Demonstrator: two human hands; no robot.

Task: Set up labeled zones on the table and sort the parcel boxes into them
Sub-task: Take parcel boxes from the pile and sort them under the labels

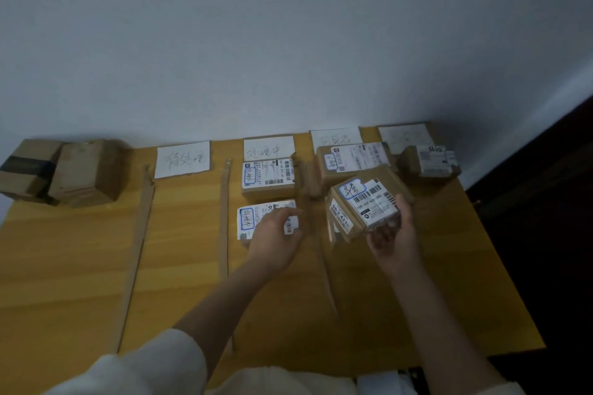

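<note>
Cardboard, stiff and square-edged — the parcel box (pixel 365 205) in the right hand (pixel 393 240) rides tilted above the table (pixel 80 266), fingers cupped under its near corner and closed on it. It looks light, judging by the one-handed hold, and the glossy shipping label may be slick, so bare cardboard edges seem the safer grip. Left hand (pixel 276 234) hovers over the nearer box (pixel 253 223) of the second zone, fingers loosely parted, gripping nothing that I can make out.

Zones run between cardboard strips (pixel 142 234), each headed by a paper sign. First zone, under its sign (pixel 183 159), holds no box. Second holds two, one behind the other. Third has one box (pixel 349 160) at the back — the held parcel hangs just in front of it. Fourth holds one small box (pixel 431 160). Two unsorted boxes (pixel 61 171) sit at the far left.
</note>
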